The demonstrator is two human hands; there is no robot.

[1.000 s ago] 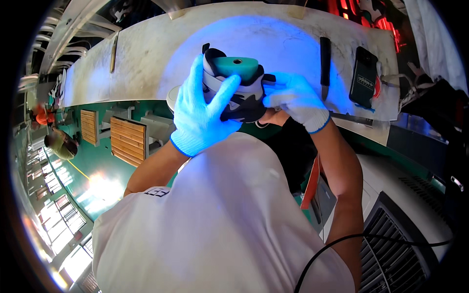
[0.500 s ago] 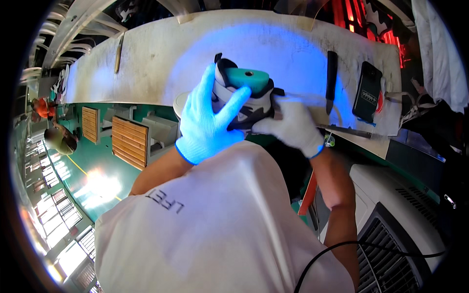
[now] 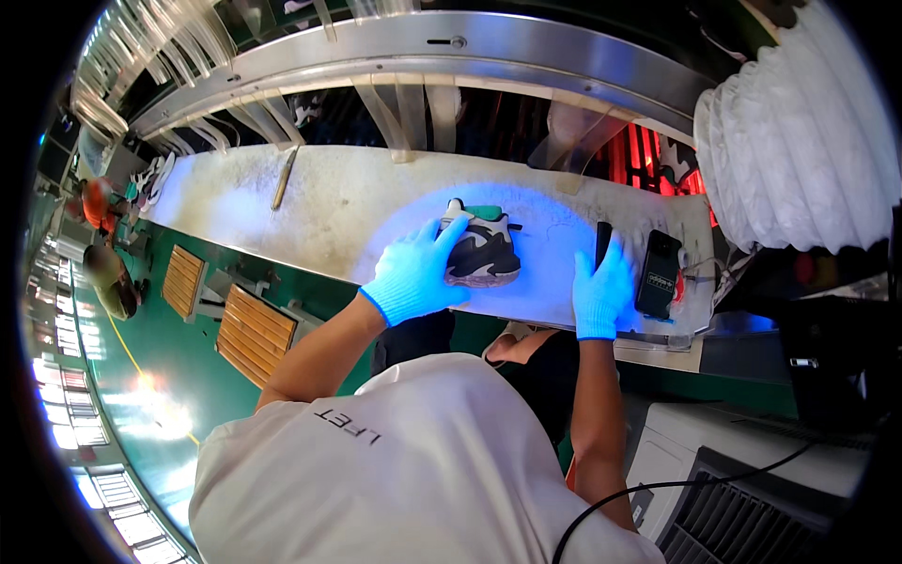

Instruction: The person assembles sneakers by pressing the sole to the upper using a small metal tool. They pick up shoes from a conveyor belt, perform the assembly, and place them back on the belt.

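A grey, black and white shoe (image 3: 484, 254) with a teal last (image 3: 485, 213) in its opening is on the pale bench under blue light. My left hand (image 3: 413, 273), in a knitted glove, grips the shoe's left side, some fingertips hidden behind it. My right hand (image 3: 603, 293), gloved too, lies over a knife (image 3: 603, 242) near the bench's front edge. The knife's black handle shows between my spread thumb and fingers; its blade is hidden beneath the hand. A black phone (image 3: 659, 273) lies just right of that hand.
A long bench (image 3: 338, 202) runs left, with a thin stick-like tool (image 3: 284, 179) on it. Behind stands a metal-framed machine (image 3: 526, 47) with clear strips and a red glow. A white ribbed duct (image 3: 799, 141) hangs right. Two people (image 3: 108, 268) are far left.
My right hand has left the shoe and moved right onto the knife. The shoe has been turned to show its side, still in my left hand. My view has tilted up.
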